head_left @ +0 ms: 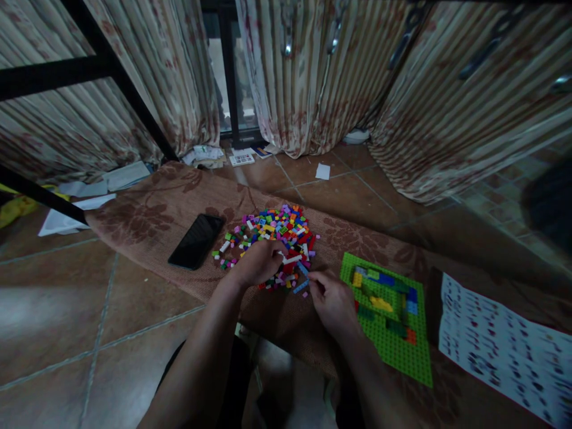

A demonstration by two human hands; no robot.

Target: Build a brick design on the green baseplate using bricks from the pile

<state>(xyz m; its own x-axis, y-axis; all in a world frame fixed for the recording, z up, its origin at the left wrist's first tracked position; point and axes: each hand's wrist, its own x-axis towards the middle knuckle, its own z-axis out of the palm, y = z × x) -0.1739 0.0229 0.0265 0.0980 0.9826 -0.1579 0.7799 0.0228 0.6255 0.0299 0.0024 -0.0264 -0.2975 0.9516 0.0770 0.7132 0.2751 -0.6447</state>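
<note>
A loose pile of small multicoloured building bricks [268, 229] lies on the brown cloth. My left hand [261, 262] is over the near part of the pile with its fingers curled down. What its fingertips hold, if anything, is hidden. At the pile's right edge, my right hand [333, 298] is closed in a pinch at the end of a long light-blue brick [301, 287]. A second blue brick [303, 270] lies just above it, at an angle. Right of this hand sits a green baseplate [417, 363] with rows of blue, green, yellow and orange bricks built on it.
A black phone [196, 241] lies left of the pile. A printed sheet [500, 351] with rows of small pictures rests at the right. The narrow cloth-covered bench [134, 220] stands on a tiled floor. Striped curtains [304, 77] hang behind, with papers [205, 156] below them.
</note>
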